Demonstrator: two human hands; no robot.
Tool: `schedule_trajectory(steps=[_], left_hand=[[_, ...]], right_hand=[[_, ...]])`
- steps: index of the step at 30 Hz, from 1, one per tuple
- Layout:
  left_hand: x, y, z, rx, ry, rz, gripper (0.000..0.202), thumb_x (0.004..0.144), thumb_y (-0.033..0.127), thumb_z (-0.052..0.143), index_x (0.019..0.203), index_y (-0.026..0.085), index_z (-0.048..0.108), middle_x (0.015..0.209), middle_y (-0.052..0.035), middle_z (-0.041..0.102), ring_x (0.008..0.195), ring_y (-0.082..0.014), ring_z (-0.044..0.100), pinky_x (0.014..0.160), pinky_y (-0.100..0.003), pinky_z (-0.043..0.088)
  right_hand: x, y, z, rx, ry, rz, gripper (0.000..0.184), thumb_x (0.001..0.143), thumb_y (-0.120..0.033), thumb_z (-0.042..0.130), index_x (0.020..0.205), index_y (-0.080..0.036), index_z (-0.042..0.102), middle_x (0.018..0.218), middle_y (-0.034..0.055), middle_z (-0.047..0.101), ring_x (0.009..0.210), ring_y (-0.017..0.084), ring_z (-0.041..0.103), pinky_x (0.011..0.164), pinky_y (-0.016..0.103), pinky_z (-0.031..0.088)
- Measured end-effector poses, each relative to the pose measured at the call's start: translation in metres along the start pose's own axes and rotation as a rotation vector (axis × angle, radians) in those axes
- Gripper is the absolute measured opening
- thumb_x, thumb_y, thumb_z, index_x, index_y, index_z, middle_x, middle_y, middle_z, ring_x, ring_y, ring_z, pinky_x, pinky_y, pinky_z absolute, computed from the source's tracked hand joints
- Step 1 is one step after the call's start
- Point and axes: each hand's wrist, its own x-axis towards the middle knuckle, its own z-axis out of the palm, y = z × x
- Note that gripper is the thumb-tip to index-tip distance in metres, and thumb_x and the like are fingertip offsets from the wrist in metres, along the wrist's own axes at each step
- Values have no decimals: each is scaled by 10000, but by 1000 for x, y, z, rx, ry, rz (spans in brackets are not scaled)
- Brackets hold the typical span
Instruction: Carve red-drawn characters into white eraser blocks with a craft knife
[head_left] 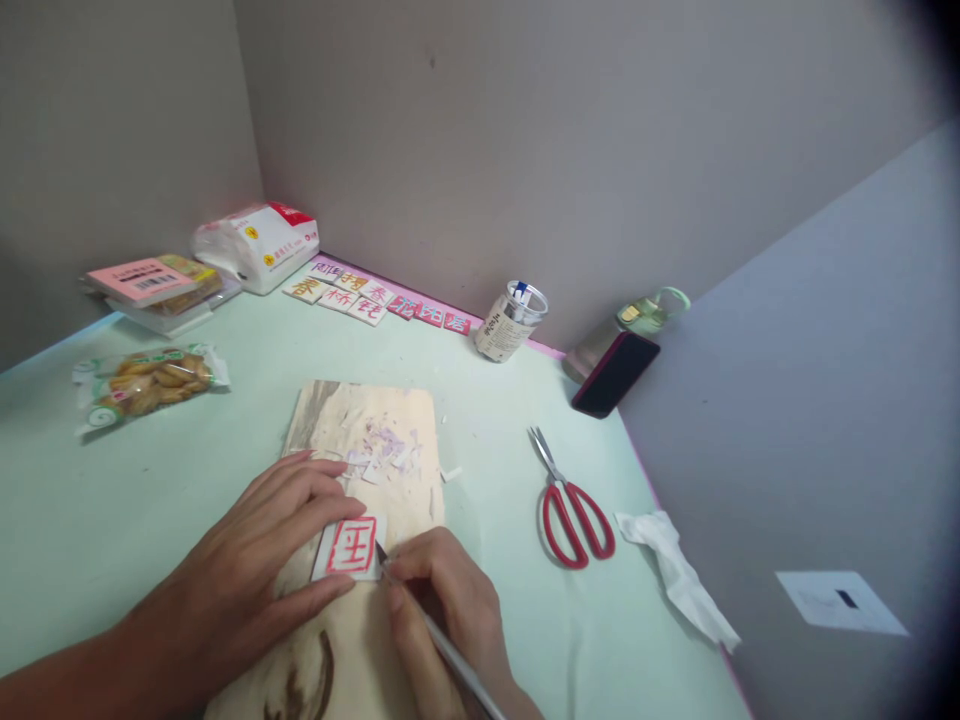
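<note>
A small white square point(321, 565) with a red framed character lies on a wooden board point(414, 415). My left hand point(281, 550) holds the square down, thumb at its lower edge and index finger along its top. In my right hand point(450, 610) is a silver craft knife point(459, 660), pinched like a pen. Its dark pointed blade meets the square's right side, beside the red frame. Purple and white shavings point(386, 450) are scattered over the board's upper part. My right palm is partly cut off by the lower frame edge.
Red-handled scissors point(576, 520) and a crumpled tissue point(679, 575) lie to the right. Behind stand a jar point(510, 322), a phone point(616, 375) and a bottle point(637, 318). Lettered squares point(339, 298), a tissue pack point(259, 248), stacked packets point(150, 280) and a snack bag point(154, 383) sit left.
</note>
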Motion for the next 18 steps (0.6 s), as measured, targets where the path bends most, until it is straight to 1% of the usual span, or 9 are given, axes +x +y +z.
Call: schedule_trajectory(steps=[2,4,7,8,10,11,14,15,18], left_hand=[[0,-2,-1,10,-13,33,314,1134,422,637,1429,312,632,1357,-26,719,1483,-254,581,1380,-392,315],[0,-3,-1,13,-18,46,344,1115,411,672,1441,310,637,1336,-19,730,1465,-252,601,1375,-387,334],[0,-1,0,2,2,7,328,1116,427,665,1424,316,646,1340,-19,730,1456,-260,613,1377,-413,344],[0,-1,0,1,12,-10,320,1121,435,653,1419,318,647,1342,-21,729,1456,-266,615,1378,-428,347],[0,-2,-1,10,7,-2,328,1120,437,656,1428,324,645,1336,-24,735,1448,-275,626,1368,-441,370],[1,-2,-2,17,-8,22,342,1114,435,671,1437,327,643,1335,-23,739,1441,-276,634,1359,-435,387],[2,-4,-4,23,-51,79,366,1100,430,707,1446,335,640,1348,-21,739,1415,-266,649,1333,-405,418],[3,-3,-4,11,-23,36,351,1106,431,693,1439,334,641,1329,-23,739,1414,-273,648,1343,-430,406],[3,0,-2,-25,12,-9,324,1106,428,688,1416,340,652,1275,-10,732,1414,-269,637,1356,-439,371]], right_hand=[[0,0,2,-3,-4,-4,156,983,-103,587,1048,-238,628,928,26,686,801,183,699,688,286,509],[-1,1,5,-5,28,-20,139,982,-118,578,1033,-240,622,909,21,678,773,178,683,670,287,494],[-1,2,7,-2,83,-41,126,977,-134,559,1012,-240,617,880,19,671,741,177,667,652,291,487],[-1,2,7,-1,73,-39,128,974,-130,562,1010,-239,619,879,20,676,747,180,674,658,293,496],[-1,1,4,-1,19,-22,138,967,-115,579,1012,-236,628,894,29,694,781,190,699,684,299,523],[0,0,3,-1,-5,-13,145,965,-107,585,1012,-235,633,901,31,700,796,192,709,694,302,532],[0,-3,-1,-2,-10,-4,152,967,-99,584,1007,-235,636,900,32,699,796,193,713,688,305,533],[0,-4,-1,-4,-10,-4,152,969,-99,582,1007,-236,636,898,32,698,790,192,710,683,305,530],[0,-5,-1,-3,-17,3,149,973,-108,575,1006,-239,639,901,37,703,788,198,708,683,314,533]])
